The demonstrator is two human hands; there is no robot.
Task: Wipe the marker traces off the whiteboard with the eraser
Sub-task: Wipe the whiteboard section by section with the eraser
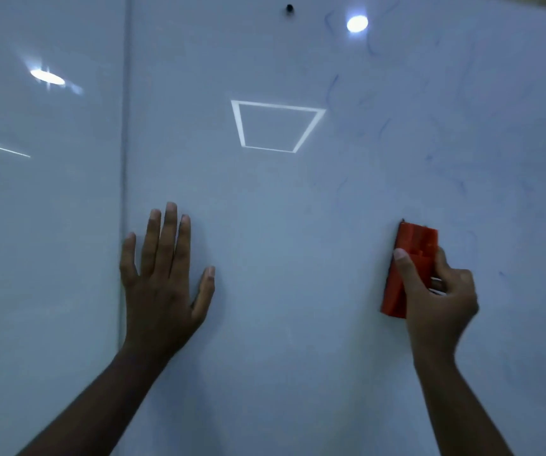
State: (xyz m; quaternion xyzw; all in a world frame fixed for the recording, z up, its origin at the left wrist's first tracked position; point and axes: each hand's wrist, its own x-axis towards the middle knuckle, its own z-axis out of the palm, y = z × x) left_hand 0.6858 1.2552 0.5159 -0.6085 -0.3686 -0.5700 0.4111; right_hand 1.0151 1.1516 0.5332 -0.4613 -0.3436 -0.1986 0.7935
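Observation:
The whiteboard (281, 199) fills the whole view. Faint blue marker traces (429, 153) smear its upper right and right side. My right hand (436, 291) grips a red eraser (413, 245) at the lower right, thumb along its left side, and holds it flat against the board. My left hand (163, 278) rests flat on the board at the lower left, fingers straight and pointing up, holding nothing.
A vertical seam (125, 126) between two board panels runs down just left of my left hand. A small dark dot (289, 8) sits near the top. Ceiling lights reflect on the board, among them a square outline (276, 126).

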